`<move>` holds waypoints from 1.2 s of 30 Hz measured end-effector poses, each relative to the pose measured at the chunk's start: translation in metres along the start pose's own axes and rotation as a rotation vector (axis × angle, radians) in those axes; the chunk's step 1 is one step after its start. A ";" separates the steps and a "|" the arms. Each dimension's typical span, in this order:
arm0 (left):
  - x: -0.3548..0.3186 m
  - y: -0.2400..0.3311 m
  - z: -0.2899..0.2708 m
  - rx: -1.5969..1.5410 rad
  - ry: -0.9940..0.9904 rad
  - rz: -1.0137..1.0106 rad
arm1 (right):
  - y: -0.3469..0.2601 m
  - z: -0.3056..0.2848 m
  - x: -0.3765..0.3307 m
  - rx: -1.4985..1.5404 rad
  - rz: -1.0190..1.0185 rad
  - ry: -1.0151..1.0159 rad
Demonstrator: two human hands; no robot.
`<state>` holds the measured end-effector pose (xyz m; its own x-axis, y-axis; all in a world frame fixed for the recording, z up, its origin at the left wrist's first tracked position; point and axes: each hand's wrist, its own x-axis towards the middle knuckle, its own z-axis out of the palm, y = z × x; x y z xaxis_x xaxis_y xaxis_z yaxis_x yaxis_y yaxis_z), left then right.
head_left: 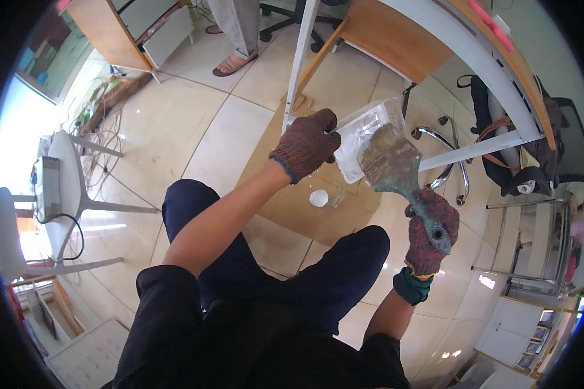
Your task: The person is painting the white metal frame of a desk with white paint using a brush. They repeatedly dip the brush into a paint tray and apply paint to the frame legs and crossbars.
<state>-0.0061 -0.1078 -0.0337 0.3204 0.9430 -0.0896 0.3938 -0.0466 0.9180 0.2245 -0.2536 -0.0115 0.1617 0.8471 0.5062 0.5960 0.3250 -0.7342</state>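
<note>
Paintbrush [398, 165] in right hand [423, 245]

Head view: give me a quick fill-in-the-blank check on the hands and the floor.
The right hand grips the ____ of the brush.
The left hand grips a tray of clear ____.
Both hands wear knitted ____.
The brown sheet lies on a floor of pale ____.

Missing words: handle; plastic; gloves; tiles.

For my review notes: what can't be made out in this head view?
Head view throughout:
Part of the inside of the clear tub: covered by the wide brush.
Palm side of the left hand: hidden by its own gloved back.
Other person above the legs: cut off by the top edge.
White patch on the cardboard: too small to identify.
</note>
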 end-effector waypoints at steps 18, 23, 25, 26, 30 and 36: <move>-0.007 -0.006 -0.022 -0.073 0.140 -0.111 | 0.019 0.003 -0.030 0.135 -0.044 -0.037; -0.008 -0.009 -0.021 -0.079 0.149 -0.128 | 0.013 0.014 -0.035 0.403 -0.003 -0.024; -0.010 -0.007 -0.022 -0.064 0.151 -0.128 | 0.008 0.022 -0.035 0.490 -0.035 -0.035; -0.010 -0.006 -0.022 -0.036 0.155 -0.120 | 0.005 0.026 -0.036 0.534 -0.051 -0.040; -0.008 -0.014 -0.022 -0.059 0.183 -0.090 | -0.004 0.033 -0.039 0.329 -0.074 -0.154; -0.003 -0.023 -0.022 -0.068 0.205 -0.098 | -0.001 0.037 -0.047 0.439 -0.132 -0.050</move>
<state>-0.0346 -0.1023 -0.0458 0.0988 0.9895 -0.1051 0.3534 0.0638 0.9333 0.1877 -0.2780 -0.0510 0.0619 0.8021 0.5940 0.2172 0.5701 -0.7924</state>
